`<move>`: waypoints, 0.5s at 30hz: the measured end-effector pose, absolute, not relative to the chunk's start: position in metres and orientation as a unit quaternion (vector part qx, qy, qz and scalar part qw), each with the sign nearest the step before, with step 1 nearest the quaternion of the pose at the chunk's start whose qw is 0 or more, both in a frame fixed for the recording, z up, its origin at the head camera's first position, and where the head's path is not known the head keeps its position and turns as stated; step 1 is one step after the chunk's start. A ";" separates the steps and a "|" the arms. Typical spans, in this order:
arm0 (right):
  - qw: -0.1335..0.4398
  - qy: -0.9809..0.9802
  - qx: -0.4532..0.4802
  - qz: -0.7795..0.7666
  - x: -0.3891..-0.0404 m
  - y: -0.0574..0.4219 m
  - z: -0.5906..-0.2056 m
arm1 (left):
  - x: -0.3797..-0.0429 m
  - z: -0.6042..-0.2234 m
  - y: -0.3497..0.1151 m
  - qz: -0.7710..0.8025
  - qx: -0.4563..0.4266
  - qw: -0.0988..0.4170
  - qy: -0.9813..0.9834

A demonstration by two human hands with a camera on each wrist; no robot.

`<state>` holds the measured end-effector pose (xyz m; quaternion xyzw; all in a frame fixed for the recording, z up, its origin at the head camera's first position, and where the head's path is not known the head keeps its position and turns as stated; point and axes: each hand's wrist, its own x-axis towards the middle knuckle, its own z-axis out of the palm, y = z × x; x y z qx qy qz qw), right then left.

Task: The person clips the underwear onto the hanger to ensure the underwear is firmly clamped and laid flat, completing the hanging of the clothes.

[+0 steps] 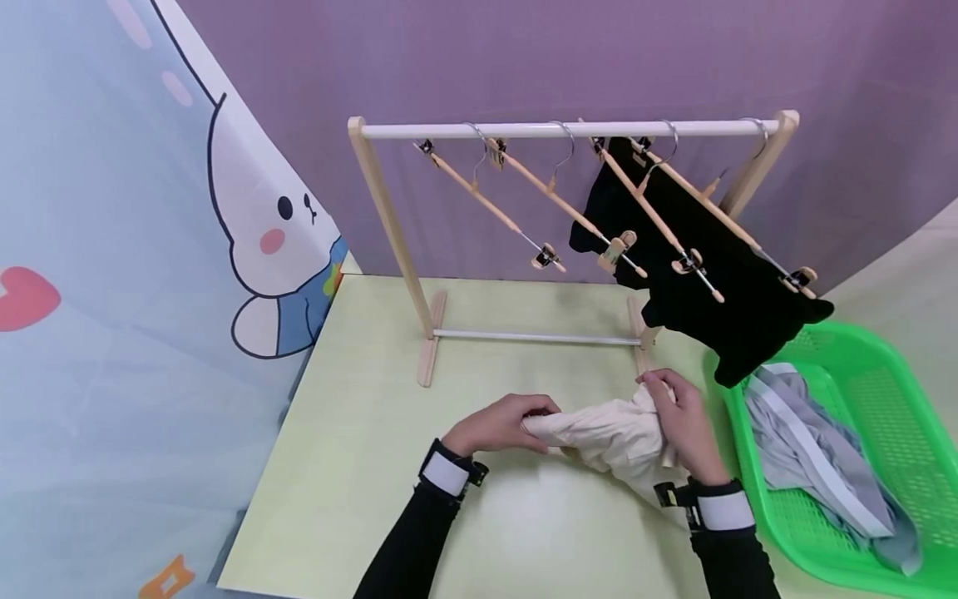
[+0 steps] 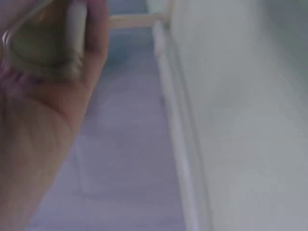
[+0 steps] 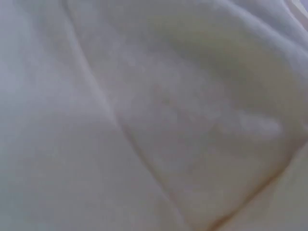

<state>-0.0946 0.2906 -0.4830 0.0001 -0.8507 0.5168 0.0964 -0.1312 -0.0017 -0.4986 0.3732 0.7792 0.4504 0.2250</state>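
Observation:
A bunched cream-coloured garment (image 1: 609,433) is stretched between two hands in front of a small drying rack. My left hand (image 1: 505,424) pinches its left end between thumb and fingers; the left wrist view shows that hand (image 2: 43,125) curled round a rolled edge of the cloth. At the garment's right end, my right hand (image 1: 687,426) grips the gathered fabric, and a loose fold hangs below toward the wrist. Pale cloth (image 3: 144,120) with a seam running through it fills the right wrist view, where the hand itself is out of sight.
The rack's white rail (image 1: 449,131) carries several wooden clip hangers (image 1: 479,200). A black garment (image 1: 718,283) hangs at the right end, overlapping the rim of a green basket (image 1: 898,391). Grey clothing (image 1: 816,466) with a white stripe lies inside. The pale yellow table (image 1: 359,482) supports the rack.

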 end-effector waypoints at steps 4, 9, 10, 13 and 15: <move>0.113 -0.844 -0.026 0.523 -0.102 0.296 -0.480 | -0.137 -0.484 -0.012 0.453 0.406 0.208 0.766; 0.113 -0.862 -0.032 0.493 -0.104 0.290 -0.483 | -0.138 -0.468 -0.005 0.494 0.365 0.121 0.780; 0.124 -0.863 -0.029 0.489 -0.103 0.285 -0.483 | -0.138 -0.465 -0.003 0.496 0.350 0.097 0.788; 0.173 -0.855 -0.001 0.489 -0.094 0.263 -0.482 | -0.135 -0.453 0.006 0.497 0.306 0.029 0.812; 0.199 -0.848 0.029 0.490 -0.084 0.245 -0.480 | -0.133 -0.446 0.010 0.500 0.280 -0.006 0.820</move>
